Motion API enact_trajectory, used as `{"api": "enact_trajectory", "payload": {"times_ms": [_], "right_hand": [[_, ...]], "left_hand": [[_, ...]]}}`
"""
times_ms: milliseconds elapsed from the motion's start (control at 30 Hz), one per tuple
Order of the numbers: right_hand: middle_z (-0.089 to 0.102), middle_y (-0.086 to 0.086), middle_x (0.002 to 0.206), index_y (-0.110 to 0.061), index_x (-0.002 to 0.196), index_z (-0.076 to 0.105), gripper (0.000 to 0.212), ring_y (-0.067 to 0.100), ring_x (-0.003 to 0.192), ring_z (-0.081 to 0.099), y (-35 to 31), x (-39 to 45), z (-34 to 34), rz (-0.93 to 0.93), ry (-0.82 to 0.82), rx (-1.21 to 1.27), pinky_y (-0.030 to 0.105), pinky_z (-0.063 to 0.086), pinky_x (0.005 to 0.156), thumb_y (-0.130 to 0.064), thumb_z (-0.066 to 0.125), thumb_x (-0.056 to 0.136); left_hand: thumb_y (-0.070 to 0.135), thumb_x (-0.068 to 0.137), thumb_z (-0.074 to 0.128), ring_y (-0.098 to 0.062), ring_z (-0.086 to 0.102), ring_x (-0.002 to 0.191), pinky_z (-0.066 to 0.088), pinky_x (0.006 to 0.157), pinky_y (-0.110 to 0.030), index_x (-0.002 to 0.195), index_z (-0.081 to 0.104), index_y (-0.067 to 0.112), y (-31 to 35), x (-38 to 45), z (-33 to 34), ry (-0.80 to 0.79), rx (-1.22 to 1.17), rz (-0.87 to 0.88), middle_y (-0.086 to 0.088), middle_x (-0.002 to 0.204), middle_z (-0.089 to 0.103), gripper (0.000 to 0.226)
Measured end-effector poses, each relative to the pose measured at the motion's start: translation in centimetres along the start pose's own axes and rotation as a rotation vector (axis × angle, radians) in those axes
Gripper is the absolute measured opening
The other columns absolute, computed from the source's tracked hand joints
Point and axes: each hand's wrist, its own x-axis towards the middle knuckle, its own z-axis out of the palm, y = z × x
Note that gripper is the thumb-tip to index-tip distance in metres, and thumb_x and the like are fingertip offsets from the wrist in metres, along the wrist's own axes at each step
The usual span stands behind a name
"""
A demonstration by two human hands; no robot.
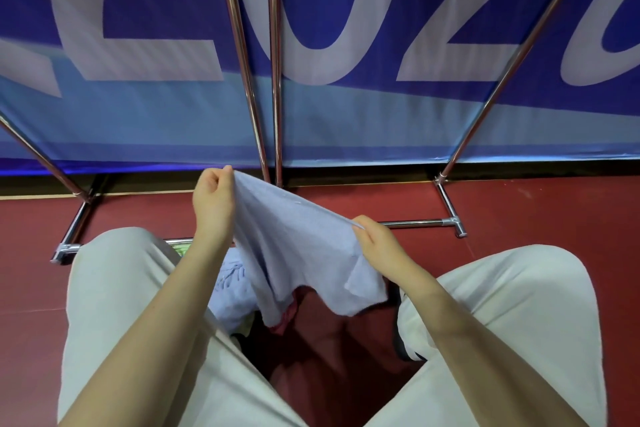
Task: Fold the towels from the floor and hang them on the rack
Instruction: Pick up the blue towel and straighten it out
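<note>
Towel edge stretched left-high, right-low

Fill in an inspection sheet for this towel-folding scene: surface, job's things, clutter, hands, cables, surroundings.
Surface: dark red floor.
Job's things: pale blue towel held stretched in the air; more towels lie heaped below it; chrome rack stands behind.
Clutter: nothing seen.
Hands: left hand and right hand each pinch a top corner of the held towel.
Cables: nothing seen.
Surroundings: blue banner with large pale lettering behind the rack.
</note>
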Motion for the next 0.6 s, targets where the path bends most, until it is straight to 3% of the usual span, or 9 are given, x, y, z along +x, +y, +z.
{"api": "enact_trajectory", "payload": {"times_ms": [167, 267, 467, 600], "right_hand": [[0.055, -0.015, 0.075, -0.018, 0.087, 0.058, 0.019, -0.002, 0.07, 0.049, 0.4, -0.1, -0.3, -0.023, 0.075, 0.077, 0.01, 0.037, 0.066, -0.008, 0.046, 0.097], [0.056, -0.011, 0.08, -0.014, 0.094, 0.061, 0.018, 0.003, 0.075, 0.05, 1.2, -0.2, -0.6, 0.017, 0.09, 0.032, 0.009, 0.037, 0.068, -0.009, 0.045, 0.097], [0.059, -0.003, 0.084, -0.008, 0.101, 0.063, 0.022, 0.018, 0.084, 0.053, 2.9, -0.1, -1.1, 0.165, 0.104, -0.035, 0.027, 0.037, 0.071, -0.005, 0.042, 0.096], [0.06, 0.006, 0.097, -0.003, 0.105, 0.064, 0.024, 0.02, 0.091, 0.054, 2.1, 0.1, -1.8, 0.341, 0.314, 0.346, 0.025, 0.041, 0.071, -0.002, 0.042, 0.096]], "left_hand": [[0.027, 0.099, 0.047, -0.007, 0.036, 0.064, 0.032, 0.069, -0.029, 0.067, 0.037, 0.022, -0.5, 1.3, -1.2, 0.153, 0.038, 0.019, 0.008, 0.067, 0.04, 0.034], [0.027, 0.098, 0.046, -0.013, 0.041, 0.074, 0.034, 0.072, -0.028, 0.068, 0.039, 0.023, -0.6, 1.8, -1.8, 0.21, 0.052, 0.04, 0.009, 0.069, 0.043, 0.032], [0.026, 0.097, 0.047, -0.006, 0.033, 0.06, 0.032, 0.069, -0.028, 0.062, 0.036, 0.022, -1.0, 2.6, -2.8, 0.226, -0.017, -0.062, 0.007, 0.064, 0.037, 0.036], [0.026, 0.096, 0.052, -0.009, 0.028, 0.057, 0.028, 0.056, -0.025, 0.06, 0.039, 0.021, -1.1, 2.2, -2.5, 0.143, -0.093, -0.147, 0.004, 0.061, 0.032, 0.039]]}}
